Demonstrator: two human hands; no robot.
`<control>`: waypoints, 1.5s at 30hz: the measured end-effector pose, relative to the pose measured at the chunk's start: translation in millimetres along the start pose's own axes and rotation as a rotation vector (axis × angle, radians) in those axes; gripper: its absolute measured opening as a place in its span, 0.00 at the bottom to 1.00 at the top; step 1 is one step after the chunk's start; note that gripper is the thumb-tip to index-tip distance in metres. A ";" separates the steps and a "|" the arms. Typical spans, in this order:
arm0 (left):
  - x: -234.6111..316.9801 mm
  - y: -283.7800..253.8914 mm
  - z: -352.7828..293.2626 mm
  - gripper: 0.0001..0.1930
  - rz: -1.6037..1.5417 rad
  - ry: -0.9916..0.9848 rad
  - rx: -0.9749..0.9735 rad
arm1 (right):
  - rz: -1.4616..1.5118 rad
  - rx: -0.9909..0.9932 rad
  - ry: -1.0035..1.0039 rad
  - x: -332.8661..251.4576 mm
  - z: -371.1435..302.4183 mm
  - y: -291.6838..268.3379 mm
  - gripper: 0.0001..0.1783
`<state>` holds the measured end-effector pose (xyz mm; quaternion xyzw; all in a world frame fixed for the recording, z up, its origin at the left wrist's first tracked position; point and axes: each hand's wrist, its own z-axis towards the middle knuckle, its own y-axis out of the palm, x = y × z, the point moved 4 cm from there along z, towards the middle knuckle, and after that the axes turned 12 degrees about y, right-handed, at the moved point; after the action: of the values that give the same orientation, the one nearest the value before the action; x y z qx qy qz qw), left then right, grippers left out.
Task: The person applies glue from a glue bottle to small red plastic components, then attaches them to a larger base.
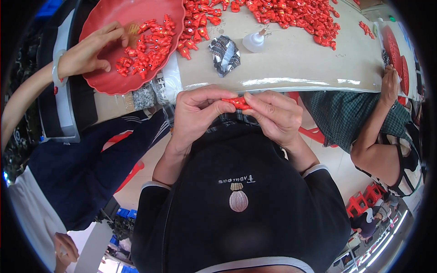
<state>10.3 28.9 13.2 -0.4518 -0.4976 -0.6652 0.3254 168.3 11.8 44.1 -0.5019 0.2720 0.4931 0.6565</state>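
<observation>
Black shirt (255, 227), red figurine (239, 103), pinched between both hands (278, 113)

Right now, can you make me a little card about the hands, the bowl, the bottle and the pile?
Left hand: pinches one end of a red piece
Right hand: pinches its other end
Bowl: red, holds more pieces; a co-worker's hand is over it
Bottle: whitish, on the table
Pile: red pieces, table's far side

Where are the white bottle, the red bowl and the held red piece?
White bottle (253, 43): head view, on its body.
Red bowl (145, 9): head view, on its bare inside.
Held red piece (239, 103): head view, on its middle.
</observation>
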 end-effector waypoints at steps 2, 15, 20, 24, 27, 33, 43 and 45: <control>2.2 0.7 0.8 0.09 0.011 0.012 -0.018 | 0.003 0.002 -0.007 0.5 -0.6 0.2 0.20; -0.8 0.2 -0.9 0.08 0.005 -0.041 0.028 | 0.017 -0.012 0.059 0.9 -0.3 -0.1 0.18; -5.9 -1.4 0.3 0.09 -0.001 -0.099 0.082 | 0.125 -0.032 0.228 9.0 -1.3 2.1 0.16; -7.7 -2.0 1.0 0.09 0.009 -0.105 0.096 | 0.326 -0.073 0.507 15.4 -1.5 5.6 0.13; -7.7 -2.2 1.2 0.08 0.009 -0.125 0.115 | 0.393 -0.075 0.624 16.6 -1.8 7.3 0.12; -6.5 -2.5 2.2 0.07 0.001 -0.099 0.113 | 0.434 -0.078 0.701 16.4 -2.1 8.6 0.11; -6.4 -2.6 1.9 0.07 0.027 -0.082 0.128 | 0.454 -0.067 0.724 15.6 -2.9 9.5 0.10; -6.9 -2.5 1.7 0.07 0.040 -0.083 0.135 | 0.466 -0.066 0.725 16.4 -3.3 10.1 0.10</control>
<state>11.2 31.1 6.1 -0.4659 -0.5452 -0.6042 0.3473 165.4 15.0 25.0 -0.5884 0.5752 0.4286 0.3733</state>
